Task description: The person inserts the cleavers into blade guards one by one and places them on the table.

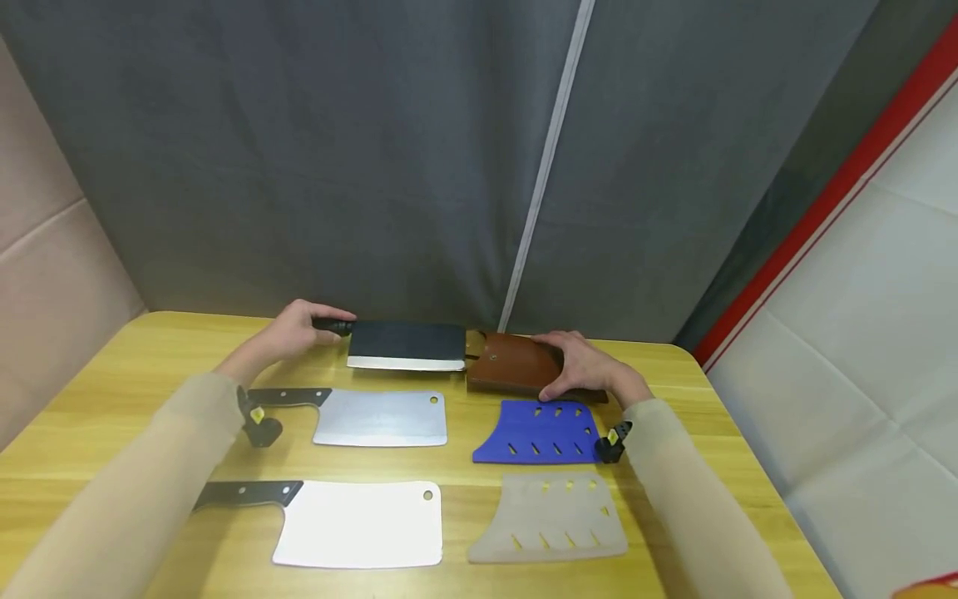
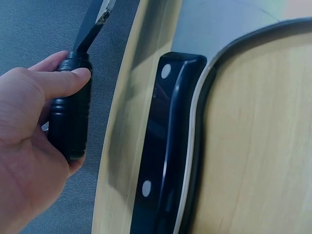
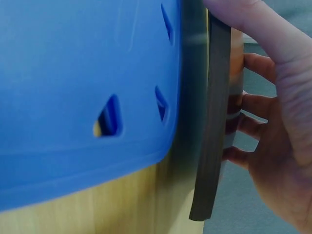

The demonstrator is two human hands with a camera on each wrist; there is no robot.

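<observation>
Table (image 1: 105, 391): three cleavers (image 1: 380, 418), three sheaths (image 1: 540, 433).

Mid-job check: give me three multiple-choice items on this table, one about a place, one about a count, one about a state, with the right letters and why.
1. Where does the blue sheath lie?
A. Just nearer the camera than the brown sheath
B. Left of the knives
C. Under the nearest cleaver

2. How many knives are on the table?
A. Two
B. Three
C. Five

3. What is the left hand doing?
A. Lying flat on the table
B. Gripping the dark knife by its black handle
C. Holding the blue sheath

Answers:
1 A: the head view shows blue directly in front of brown, on the right.
2 B: the dark knife, the middle cleaver and the nearest cleaver.
3 B: the left wrist view shows the fingers curled round the handle; the right hand rests on the brown sheath.
</observation>
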